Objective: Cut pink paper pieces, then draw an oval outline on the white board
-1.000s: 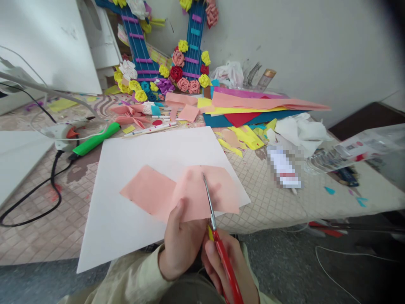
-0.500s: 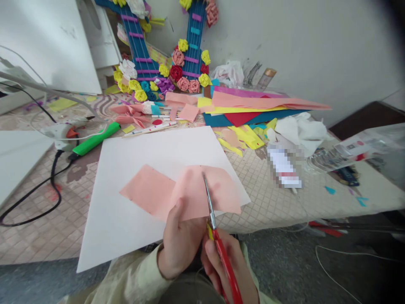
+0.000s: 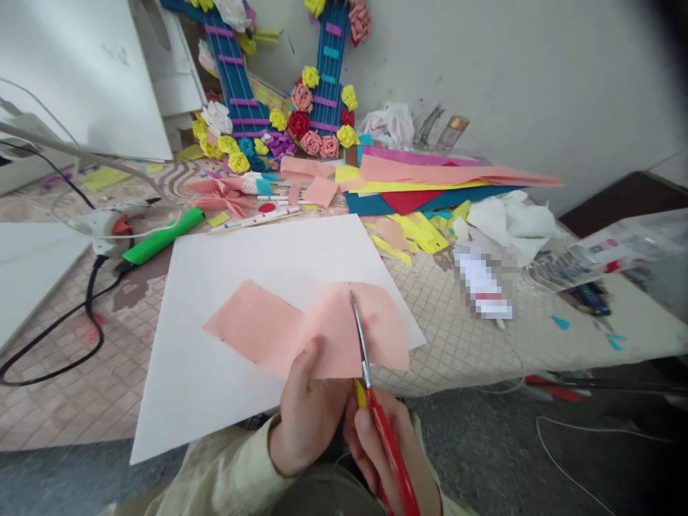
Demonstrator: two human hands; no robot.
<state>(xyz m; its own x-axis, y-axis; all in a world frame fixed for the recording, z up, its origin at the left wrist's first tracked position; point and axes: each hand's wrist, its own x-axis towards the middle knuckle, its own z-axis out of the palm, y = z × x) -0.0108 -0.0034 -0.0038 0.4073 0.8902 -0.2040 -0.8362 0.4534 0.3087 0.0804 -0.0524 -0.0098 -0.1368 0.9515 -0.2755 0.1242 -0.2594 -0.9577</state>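
Note:
My left hand (image 3: 312,412) grips a strip of salmon-pink paper (image 3: 327,351), thumb on top and the fingers hidden beneath. The strip's left end lies on a white sheet (image 3: 215,390), while its right part curves up. In my right hand (image 3: 381,437) is a pair of scissors (image 3: 388,437) with red handles. One metal blade lies over the pink paper, pointing away from me; the other blade is hidden underneath. Something small and yellow shows between the hands by the scissors' pivot.
A white glue gun (image 3: 110,226) with a black cord and a green stick (image 3: 164,236) lie at left. Behind the sheet are coloured papers (image 3: 430,172) and two blue guitar-shaped pieces (image 3: 322,93) with paper flowers. A clear plastic bottle (image 3: 607,251) lies at right.
The scissors have shifted slightly to the right and toward me. The paper's middle part and my left thumb have moved a little to the right.

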